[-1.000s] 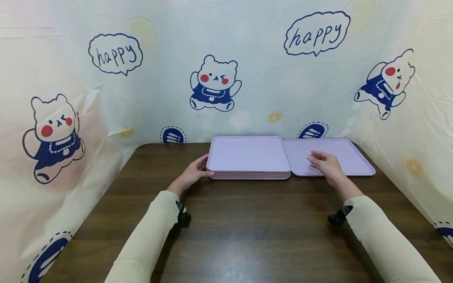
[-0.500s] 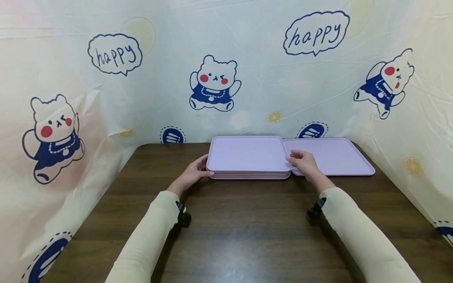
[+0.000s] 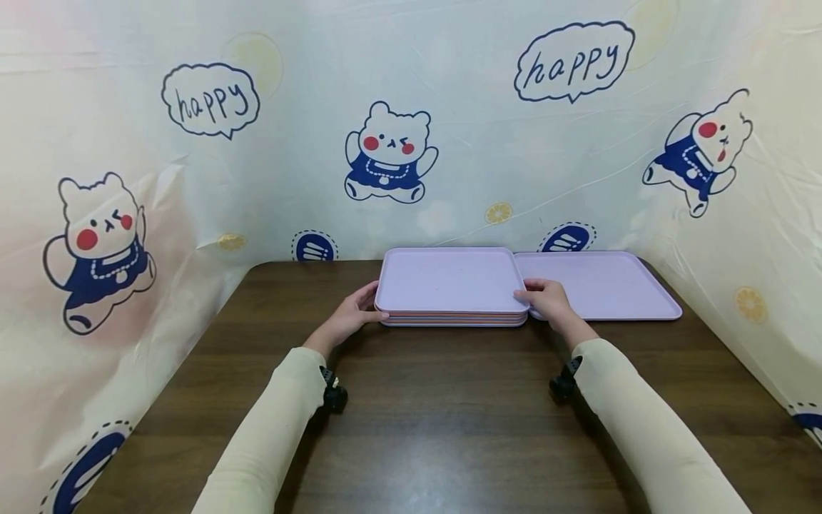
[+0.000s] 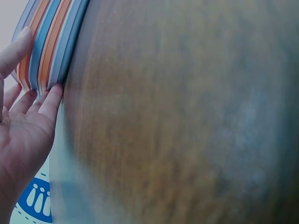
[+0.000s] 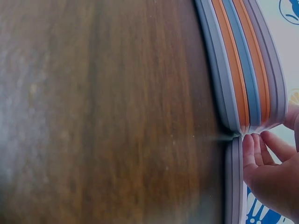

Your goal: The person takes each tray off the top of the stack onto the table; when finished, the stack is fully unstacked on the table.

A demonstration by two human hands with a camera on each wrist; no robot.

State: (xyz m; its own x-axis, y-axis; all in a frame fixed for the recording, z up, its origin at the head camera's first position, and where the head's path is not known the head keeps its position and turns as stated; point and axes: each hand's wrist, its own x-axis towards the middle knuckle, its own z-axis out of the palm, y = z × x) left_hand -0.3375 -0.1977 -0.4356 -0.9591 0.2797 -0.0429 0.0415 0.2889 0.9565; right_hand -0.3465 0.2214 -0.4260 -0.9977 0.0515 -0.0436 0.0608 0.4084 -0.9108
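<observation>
While the multicoloured tray stack (image 3: 452, 280) sits just above centre in the head view, its long axis running left to right on the bench (image 3: 411, 421), neither grip is nearer, the left hand (image 3: 349, 314) holding its left end and the right hand (image 3: 549, 303) its right, thumb and fingers bent about each.

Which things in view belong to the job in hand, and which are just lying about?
In the job:
tray stack
left hand and right hand, at its ends
probably the lilac tray beside the stack

Just there:
wooden table, as support
patterned backdrop behind
</observation>
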